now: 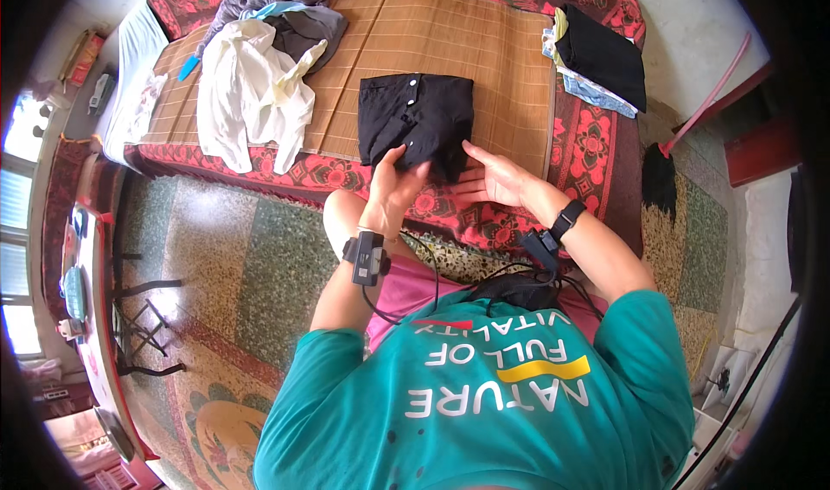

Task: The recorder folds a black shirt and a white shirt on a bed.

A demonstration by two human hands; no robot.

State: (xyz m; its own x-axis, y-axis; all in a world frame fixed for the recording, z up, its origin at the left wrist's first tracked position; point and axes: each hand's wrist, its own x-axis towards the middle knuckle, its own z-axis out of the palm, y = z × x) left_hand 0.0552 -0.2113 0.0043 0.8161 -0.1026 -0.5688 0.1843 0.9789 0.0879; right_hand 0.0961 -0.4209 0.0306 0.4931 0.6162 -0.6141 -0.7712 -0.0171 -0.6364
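Note:
A folded black garment with light buttons (421, 114) lies on the woven bamboo mat (389, 30), near the edge of the bed. My left hand (399, 182) is at its near left edge, the thumb on the cloth and the fingers partly hidden. My right hand (489, 175) is at the near right corner, fingers apart, the palm turned inward and the index finger close to the cloth; whether it touches is unclear. A white long-sleeved garment (243, 94) lies spread to the left, beside a heap of grey clothes (311, 26).
Folded clothes with a black piece on top (603, 56) lie at the bed's right side, on a red patterned blanket (593, 146). A black-headed mop or broom with a pink handle (707, 98) leans at the right. A table (107, 334) and a folding stool (149, 328) stand left.

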